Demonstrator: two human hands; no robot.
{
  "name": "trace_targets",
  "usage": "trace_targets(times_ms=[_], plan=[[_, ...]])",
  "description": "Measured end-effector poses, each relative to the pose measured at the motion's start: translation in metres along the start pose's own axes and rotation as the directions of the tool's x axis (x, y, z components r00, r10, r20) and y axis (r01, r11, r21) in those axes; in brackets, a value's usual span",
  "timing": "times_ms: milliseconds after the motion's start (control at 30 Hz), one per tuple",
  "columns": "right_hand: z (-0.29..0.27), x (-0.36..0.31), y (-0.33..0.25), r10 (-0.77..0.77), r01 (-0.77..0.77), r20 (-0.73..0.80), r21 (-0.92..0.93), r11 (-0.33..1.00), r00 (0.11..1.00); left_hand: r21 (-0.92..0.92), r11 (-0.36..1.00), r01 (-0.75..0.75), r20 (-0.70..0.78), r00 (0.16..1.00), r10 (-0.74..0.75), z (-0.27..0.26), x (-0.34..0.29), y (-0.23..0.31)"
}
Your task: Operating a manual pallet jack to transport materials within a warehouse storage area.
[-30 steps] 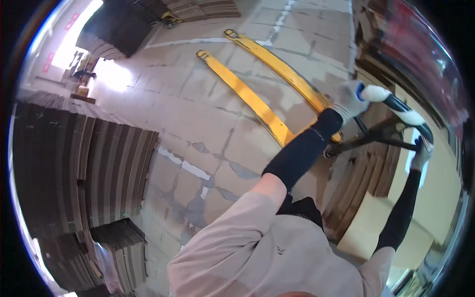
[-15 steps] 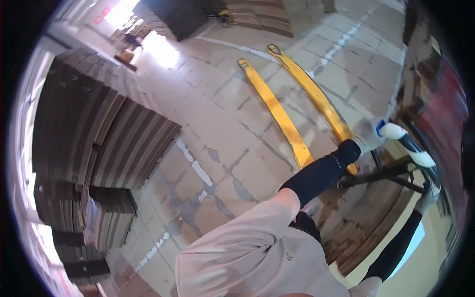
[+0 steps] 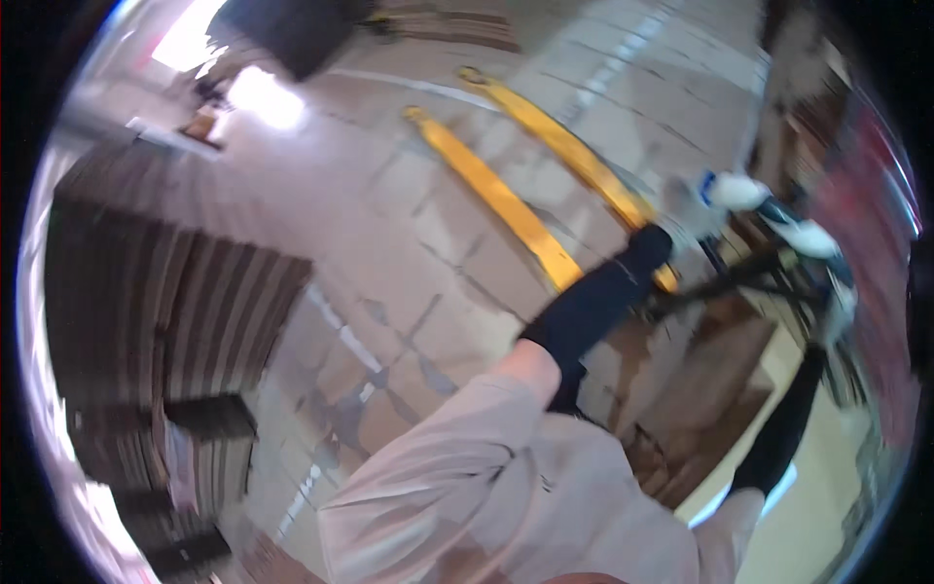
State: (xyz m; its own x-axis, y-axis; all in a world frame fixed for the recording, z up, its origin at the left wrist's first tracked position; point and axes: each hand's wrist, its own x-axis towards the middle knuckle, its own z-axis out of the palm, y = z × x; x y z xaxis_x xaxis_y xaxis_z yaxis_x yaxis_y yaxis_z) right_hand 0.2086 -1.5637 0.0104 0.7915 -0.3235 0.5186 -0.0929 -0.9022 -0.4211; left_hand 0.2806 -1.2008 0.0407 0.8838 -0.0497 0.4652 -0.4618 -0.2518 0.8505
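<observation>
Both my arms wear black sleeves and reach to the looped handle point(image 3: 808, 238) of a pallet jack, wrapped in white and dark bands. My left hand point(image 3: 693, 212), in a pale glove with a blue edge, is closed round the handle's far left end. On the near right side of the same loop, my right hand point(image 3: 833, 316), also gloved, is closed on it; motion blurs its fingers. Two yellow forks point(image 3: 501, 202) stretch low over the floor toward the far left, bearing nothing. A dark shaft point(image 3: 725, 277) runs below the handle.
Tall stacks of flat brown cardboard point(image 3: 233, 311) stand at the left. Beneath my arms lies more brown cardboard point(image 3: 700, 389). A dark stack point(image 3: 287, 34) and cardboard point(image 3: 452, 27) stand at the far side. A blurred red surface point(image 3: 866, 243) lines the right. White lines mark the tiled floor.
The view has shifted, so forks, handle and arms sit further left and slightly higher in the picture. Both hands keep their hold on the handle.
</observation>
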Motion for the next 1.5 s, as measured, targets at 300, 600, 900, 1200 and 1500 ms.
trace_targets(times_ms=[300,600,900,1200,1500], plan=[[0.021,0.046,0.022,-0.327,0.302,-0.128,-0.184,0.935,0.936,-0.035,0.999,-0.011,-0.012,1.0,0.011,0.03,0.036,-0.05],[0.052,0.082,0.005,0.308,-0.184,0.048,0.884,0.43,0.95,0.165,0.971,-0.172,-0.17,0.965,0.199,0.038,0.061,-0.02],[0.102,0.163,0.016,0.181,-0.164,0.107,0.927,0.337,0.978,0.263,0.942,-0.209,-0.235,0.933,0.273,0.066,0.108,-0.055],[0.155,0.247,0.011,0.181,-0.111,-0.042,0.651,0.751,0.983,0.162,0.969,-0.187,-0.22,0.95,0.22,0.074,0.168,-0.079],[0.233,0.315,0.026,0.282,-0.163,0.011,0.837,0.522,0.959,0.132,0.982,-0.137,-0.243,0.956,0.166,0.077,0.236,-0.113]])
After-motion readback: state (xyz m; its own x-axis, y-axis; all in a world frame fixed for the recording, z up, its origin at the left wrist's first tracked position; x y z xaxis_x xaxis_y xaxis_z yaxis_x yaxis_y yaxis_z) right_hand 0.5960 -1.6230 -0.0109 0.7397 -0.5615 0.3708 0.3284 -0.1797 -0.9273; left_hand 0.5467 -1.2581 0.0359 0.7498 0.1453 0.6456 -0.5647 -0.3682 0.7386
